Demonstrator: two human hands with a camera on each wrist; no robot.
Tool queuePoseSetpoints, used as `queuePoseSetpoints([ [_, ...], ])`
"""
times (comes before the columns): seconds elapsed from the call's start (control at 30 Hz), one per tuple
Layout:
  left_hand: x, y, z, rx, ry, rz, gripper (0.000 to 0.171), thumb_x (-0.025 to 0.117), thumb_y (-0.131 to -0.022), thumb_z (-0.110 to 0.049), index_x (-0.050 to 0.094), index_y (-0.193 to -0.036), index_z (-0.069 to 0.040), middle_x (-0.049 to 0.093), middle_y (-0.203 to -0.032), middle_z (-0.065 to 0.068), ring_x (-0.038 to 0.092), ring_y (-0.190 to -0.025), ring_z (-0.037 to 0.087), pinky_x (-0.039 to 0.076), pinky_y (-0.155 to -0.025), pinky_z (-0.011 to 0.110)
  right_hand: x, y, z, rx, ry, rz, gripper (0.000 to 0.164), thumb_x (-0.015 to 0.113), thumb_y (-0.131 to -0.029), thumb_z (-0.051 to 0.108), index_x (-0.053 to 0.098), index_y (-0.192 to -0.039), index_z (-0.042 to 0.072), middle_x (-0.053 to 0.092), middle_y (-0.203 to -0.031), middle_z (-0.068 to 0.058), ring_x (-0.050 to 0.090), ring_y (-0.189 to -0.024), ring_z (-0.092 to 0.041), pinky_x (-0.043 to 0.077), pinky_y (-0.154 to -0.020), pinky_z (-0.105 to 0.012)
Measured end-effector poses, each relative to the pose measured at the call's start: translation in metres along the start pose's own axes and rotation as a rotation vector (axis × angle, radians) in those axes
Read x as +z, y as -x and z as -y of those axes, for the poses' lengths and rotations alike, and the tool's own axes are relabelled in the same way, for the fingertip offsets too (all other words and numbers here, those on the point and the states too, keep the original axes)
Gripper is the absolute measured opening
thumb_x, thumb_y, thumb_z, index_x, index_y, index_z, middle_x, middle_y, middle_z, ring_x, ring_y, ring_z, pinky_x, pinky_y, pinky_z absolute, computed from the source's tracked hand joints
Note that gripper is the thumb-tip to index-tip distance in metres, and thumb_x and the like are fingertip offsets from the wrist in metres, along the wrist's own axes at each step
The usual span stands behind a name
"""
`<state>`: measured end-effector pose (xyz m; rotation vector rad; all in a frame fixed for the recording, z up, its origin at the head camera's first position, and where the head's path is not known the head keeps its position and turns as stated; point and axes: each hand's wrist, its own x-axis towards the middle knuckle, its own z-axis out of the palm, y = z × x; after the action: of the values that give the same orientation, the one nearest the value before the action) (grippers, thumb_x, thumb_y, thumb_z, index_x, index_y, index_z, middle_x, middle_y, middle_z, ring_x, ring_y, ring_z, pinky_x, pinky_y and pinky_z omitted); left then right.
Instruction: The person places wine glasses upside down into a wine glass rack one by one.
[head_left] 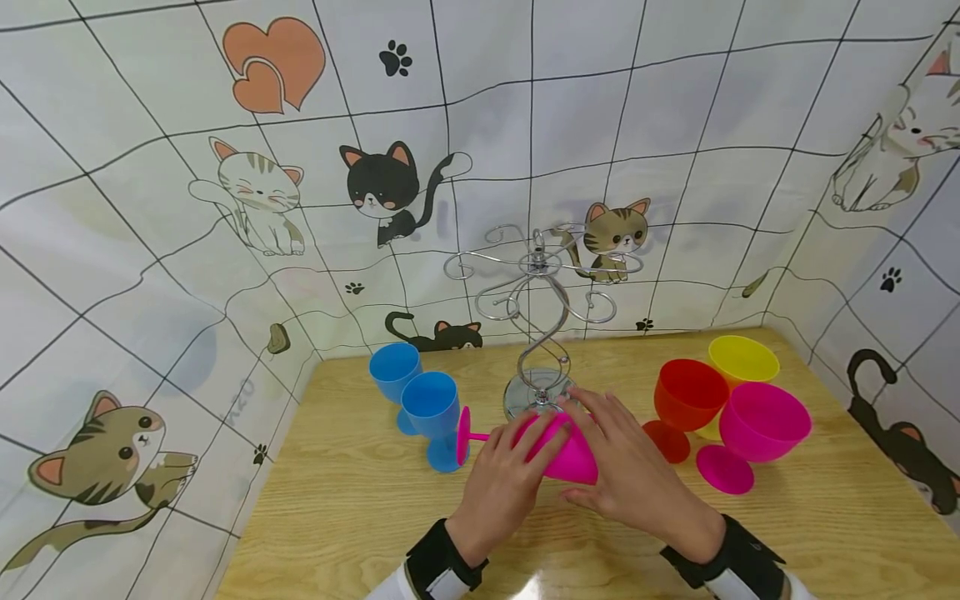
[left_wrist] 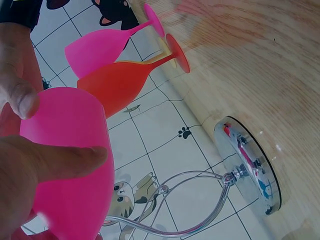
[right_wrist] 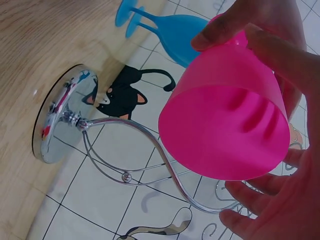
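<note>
A pink plastic goblet (head_left: 570,454) lies sideways in the air between my two hands, its foot toward the left and its mouth toward the right. My left hand (head_left: 506,471) grips the bowl, the thumb across its side in the left wrist view. On the mouth side my right hand (head_left: 626,467) curves around the same bowl, thumb on the wall and fingertips near the rim. The right wrist view looks into the hollow pink bowl (right_wrist: 225,135). Right behind the hands stands a silver wire goblet stand (head_left: 542,333) with curled arms and a round mirrored base.
Two blue goblets (head_left: 431,404) stand at the left on the wooden table (head_left: 337,517). Toward the right are a red goblet (head_left: 690,396), a yellow goblet (head_left: 742,358) and another pink goblet (head_left: 765,421). A cat-print cloth (head_left: 487,125) hangs behind and at the sides.
</note>
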<state>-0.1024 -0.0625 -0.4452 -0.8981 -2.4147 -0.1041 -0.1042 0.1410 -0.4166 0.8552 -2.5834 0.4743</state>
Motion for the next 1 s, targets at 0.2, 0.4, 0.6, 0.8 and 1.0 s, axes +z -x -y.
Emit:
queuePoseSetpoints([
  [0.2,0.0017,0.0013,-0.001,0.002,0.004,0.006,0.091,0.085,-0.075,-0.028,0.035,-0.152,-0.03,0.046,-0.15,0.0,0.046,-0.135,0.025,0.054,-0.097,0.039,0.0026,0.0008,-0.0012,0.01,0.007,0.017,0.114,0.094,-0.054,0.045,0.039,-0.145,0.007,0.048,-0.145,-0.013,0.048,-0.131,-0.032,0.046,-0.104,-0.056],
  [0.4,0.0043,0.0025,-0.0026,0.01,0.001,0.003,0.087,0.086,-0.075,-0.029,0.04,-0.149,-0.029,0.045,-0.15,-0.001,0.045,-0.136,0.024,0.054,-0.096,0.038,0.0053,0.0023,-0.001,0.053,-0.027,0.078,0.105,0.094,-0.058,0.04,0.041,-0.143,0.01,0.053,-0.14,-0.009,0.054,-0.126,-0.029,0.055,-0.096,-0.049],
  [0.6,0.0056,0.0035,-0.003,0.018,-0.002,0.021,0.091,0.087,-0.073,-0.03,0.038,-0.15,-0.029,0.044,-0.151,0.0,0.045,-0.135,0.025,0.055,-0.095,0.038,0.0062,0.0029,-0.0007,0.049,-0.01,0.103,0.099,0.093,-0.06,0.04,0.044,-0.14,0.01,0.055,-0.139,-0.009,0.055,-0.125,-0.028,0.055,-0.095,-0.046],
  [0.8,0.0066,0.0051,-0.0051,0.012,0.0,0.061,0.09,0.086,-0.073,-0.031,0.039,-0.15,-0.03,0.045,-0.151,0.0,0.047,-0.134,0.026,0.056,-0.094,0.04,0.0065,0.004,0.0002,0.07,0.004,0.145,0.098,0.093,-0.059,0.039,0.046,-0.141,0.01,0.056,-0.138,-0.009,0.055,-0.125,-0.029,0.055,-0.096,-0.048],
  [1.0,0.0058,0.0061,-0.0058,0.007,-0.003,0.086,0.09,0.087,-0.072,-0.032,0.04,-0.149,-0.029,0.045,-0.15,0.0,0.047,-0.133,0.025,0.056,-0.094,0.04,0.0078,0.0041,0.0016,0.074,0.01,0.163,0.099,0.094,-0.059,0.038,0.046,-0.141,0.01,0.056,-0.138,-0.009,0.055,-0.125,-0.029,0.055,-0.096,-0.048],
])
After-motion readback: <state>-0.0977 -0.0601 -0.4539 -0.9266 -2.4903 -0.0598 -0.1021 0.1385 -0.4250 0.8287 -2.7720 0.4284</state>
